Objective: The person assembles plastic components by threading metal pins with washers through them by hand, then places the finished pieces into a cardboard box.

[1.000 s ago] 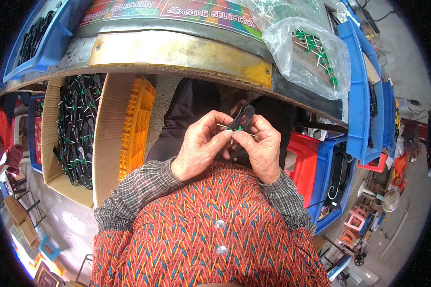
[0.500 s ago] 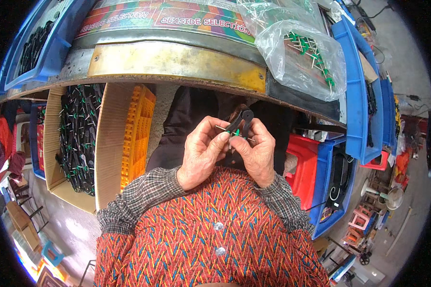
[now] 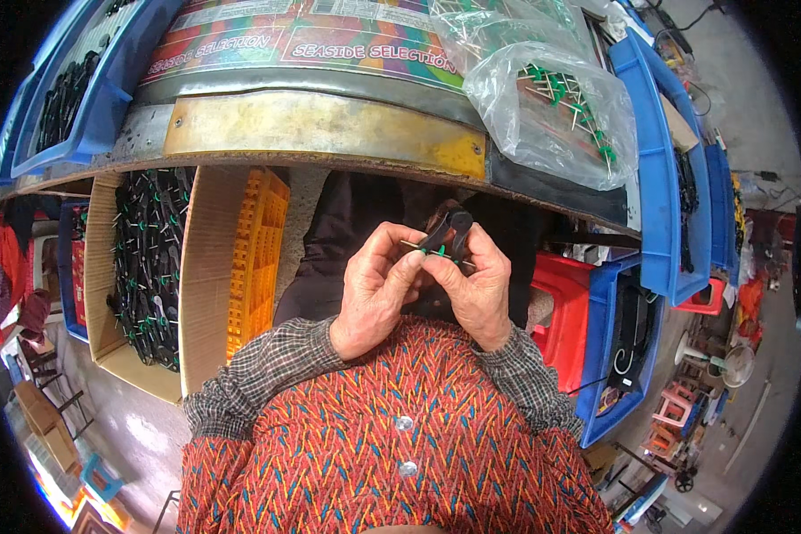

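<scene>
Both my hands hold one small black two-legged plastic piece with a round joined top, above my lap. My left hand pinches its left leg between thumb and fingers, next to a thin metal pin. My right hand is closed on the right leg, its thumb pressed near small green parts. The thumbs nearly meet at the lower ends of the legs. The fingertips partly hide how the pin and green parts sit in the piece.
A workbench edge crosses ahead. On it lies a clear plastic bag of green-headed pins. A cardboard box of similar black pieces stands left, beside an orange crate. Blue bins and a red stool are right.
Both hands stay closed on the black piece, almost in place. The right thumb has shifted slightly left and up, towards the left thumb. The view has tilted slightly.
</scene>
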Tool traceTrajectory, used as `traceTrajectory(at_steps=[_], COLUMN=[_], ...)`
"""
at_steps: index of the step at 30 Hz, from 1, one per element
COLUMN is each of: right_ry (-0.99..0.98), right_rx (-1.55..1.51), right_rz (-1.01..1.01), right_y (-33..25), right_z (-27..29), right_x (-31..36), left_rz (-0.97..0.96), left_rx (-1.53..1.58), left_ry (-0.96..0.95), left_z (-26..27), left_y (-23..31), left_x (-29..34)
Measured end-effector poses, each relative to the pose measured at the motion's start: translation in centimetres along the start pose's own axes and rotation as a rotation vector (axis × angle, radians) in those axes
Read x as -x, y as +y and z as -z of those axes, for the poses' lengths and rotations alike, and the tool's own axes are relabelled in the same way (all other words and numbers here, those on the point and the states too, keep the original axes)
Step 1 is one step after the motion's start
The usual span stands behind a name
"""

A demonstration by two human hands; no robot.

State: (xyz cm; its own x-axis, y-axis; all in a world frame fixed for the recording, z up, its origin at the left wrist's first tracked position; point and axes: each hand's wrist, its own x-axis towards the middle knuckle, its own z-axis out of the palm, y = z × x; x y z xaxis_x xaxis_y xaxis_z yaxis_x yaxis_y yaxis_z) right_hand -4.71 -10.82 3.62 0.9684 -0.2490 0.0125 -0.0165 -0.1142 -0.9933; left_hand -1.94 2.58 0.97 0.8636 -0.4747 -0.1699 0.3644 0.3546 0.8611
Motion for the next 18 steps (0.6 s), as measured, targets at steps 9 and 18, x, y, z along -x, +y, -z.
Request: traceTrajectory(at_steps=[9, 18], right_ry=[0.037, -0.017], right_rx=[-0.103, -0.088], right_rz=[-0.088, -0.243], right_y=[-0.6, 0.1], right_z=[-0.4, 1.2], right_x=[-0.1, 0.0], left_rz=[-0.027, -0.029], left_rx=[0.044, 0.065], left_ry=[-0.004, -0.035], left_z=[-0.6, -0.7], left_y=[0.5, 0.2], left_x=[-0.3, -0.5])
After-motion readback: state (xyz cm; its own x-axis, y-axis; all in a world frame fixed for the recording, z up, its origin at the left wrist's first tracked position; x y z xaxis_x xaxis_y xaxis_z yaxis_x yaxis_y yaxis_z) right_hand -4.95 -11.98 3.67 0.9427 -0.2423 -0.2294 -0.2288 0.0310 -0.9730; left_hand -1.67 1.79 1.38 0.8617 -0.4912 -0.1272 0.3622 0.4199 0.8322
